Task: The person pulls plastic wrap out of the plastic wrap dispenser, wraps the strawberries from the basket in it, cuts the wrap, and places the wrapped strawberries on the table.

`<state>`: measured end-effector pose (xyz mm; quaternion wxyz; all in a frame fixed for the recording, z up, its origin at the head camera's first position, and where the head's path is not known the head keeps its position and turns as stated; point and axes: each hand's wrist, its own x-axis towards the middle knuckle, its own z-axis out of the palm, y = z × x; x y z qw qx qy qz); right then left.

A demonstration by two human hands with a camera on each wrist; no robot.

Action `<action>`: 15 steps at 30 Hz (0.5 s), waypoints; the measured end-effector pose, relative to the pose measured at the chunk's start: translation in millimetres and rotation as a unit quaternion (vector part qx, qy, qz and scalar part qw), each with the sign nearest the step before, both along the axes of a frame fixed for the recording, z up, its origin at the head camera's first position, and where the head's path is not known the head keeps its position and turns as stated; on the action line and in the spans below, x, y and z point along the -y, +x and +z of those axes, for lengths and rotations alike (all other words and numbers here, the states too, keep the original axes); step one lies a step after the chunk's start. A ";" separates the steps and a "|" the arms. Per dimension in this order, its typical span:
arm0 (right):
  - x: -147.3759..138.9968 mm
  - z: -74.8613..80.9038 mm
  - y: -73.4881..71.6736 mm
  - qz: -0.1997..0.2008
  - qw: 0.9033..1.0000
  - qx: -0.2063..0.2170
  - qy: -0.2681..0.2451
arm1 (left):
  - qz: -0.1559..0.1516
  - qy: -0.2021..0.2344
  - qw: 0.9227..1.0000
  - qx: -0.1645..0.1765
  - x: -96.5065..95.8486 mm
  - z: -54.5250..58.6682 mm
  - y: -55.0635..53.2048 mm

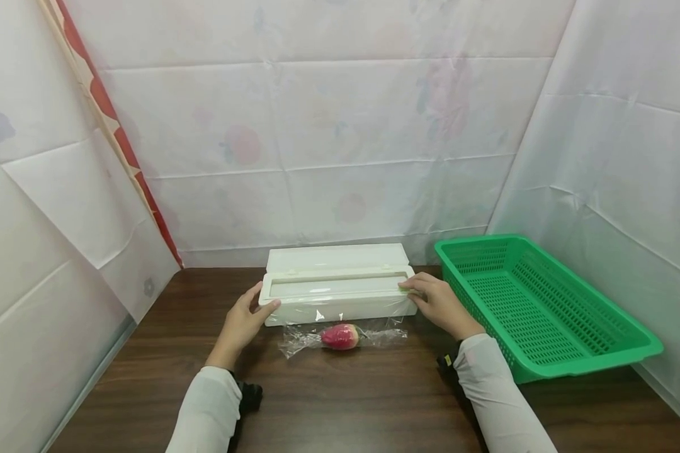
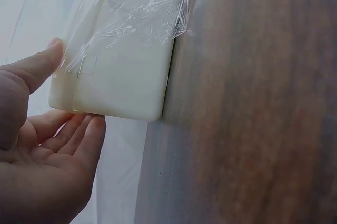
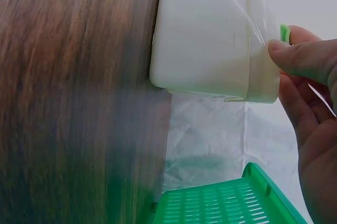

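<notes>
A white cling film dispenser box stands on the table with its lid tipped open at the back. Clear cling film hangs over its front. My left hand holds the left end, thumb on the top front edge and fingers against the end wall. At the right end, my right hand has its thumb on the front edge. A small green slider shows between that thumb and the index finger. Right in front of the box lies a red, pale-ended fruit wrapped in cling film, its wrap ends spread sideways.
A green plastic basket with slotted walls stands to the right, close beside my right forearm. White patterned sheets hang behind the dark wooden table and along both sides.
</notes>
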<state>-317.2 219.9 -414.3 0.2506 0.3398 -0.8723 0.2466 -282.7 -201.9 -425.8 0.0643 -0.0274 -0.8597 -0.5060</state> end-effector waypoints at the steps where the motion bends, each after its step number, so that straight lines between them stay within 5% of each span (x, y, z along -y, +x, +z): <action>1: 0.2 0.5 -0.2 0.000 1.000 0.001 -0.001 | 0.000 -0.002 1.000 -0.001 -0.1 0.8 0.0; 15: 2.9 3.3 2.7 0.010 1.000 0.013 0.006 | 0.002 -0.014 1.000 -0.002 0.5 -0.6 -2.3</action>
